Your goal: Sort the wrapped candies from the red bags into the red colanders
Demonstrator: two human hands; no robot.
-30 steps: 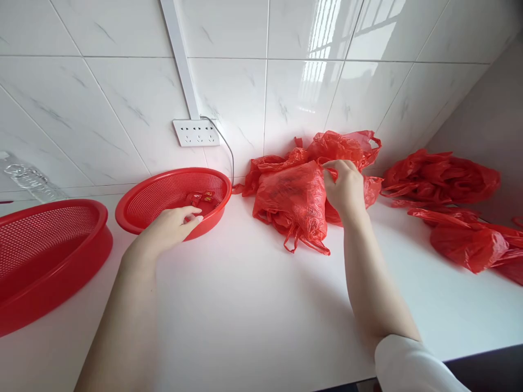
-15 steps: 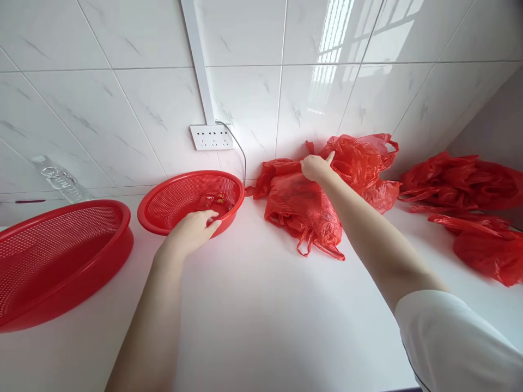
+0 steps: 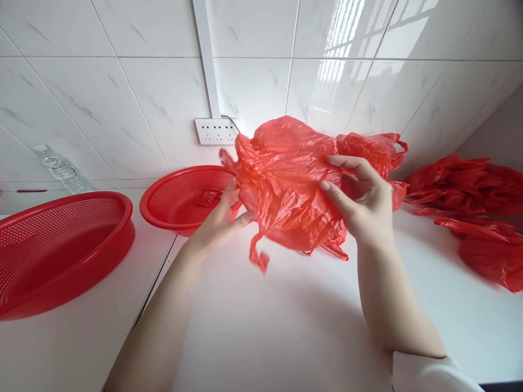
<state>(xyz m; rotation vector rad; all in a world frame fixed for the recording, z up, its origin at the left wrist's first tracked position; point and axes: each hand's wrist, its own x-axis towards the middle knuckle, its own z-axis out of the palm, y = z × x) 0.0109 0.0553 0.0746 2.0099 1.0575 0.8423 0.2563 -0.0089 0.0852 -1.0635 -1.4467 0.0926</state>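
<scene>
A crumpled red plastic bag [image 3: 286,185] hangs in the air above the white table, its loose handle dangling at the lower left. My right hand [image 3: 363,196] grips the bag's right side between thumb and fingers. At the bag's left edge is my left hand [image 3: 224,218], thumb and fingers spread apart; the fingertips lie close to the plastic, and whether they touch it is unclear. Behind the left hand stands a round red mesh basket [image 3: 163,198] with a few small red packets [image 3: 209,197] inside. More red plastic bags [image 3: 370,149] lie behind the held one, partly hidden.
A larger red mesh basket [image 3: 110,245] stands at the left. Behind it, a clear plastic bottle [image 3: 63,169] leans near the tiled wall. Further red bags [image 3: 469,182] are heaped at the right, with another red bag [image 3: 494,250] before them. A socket strip [image 3: 216,132] is on the wall.
My right hand has lifted a red plastic bag off the pile and brought it toward me and left. My left hand has moved right from the smaller basket's front rim to the bag's edge.
</scene>
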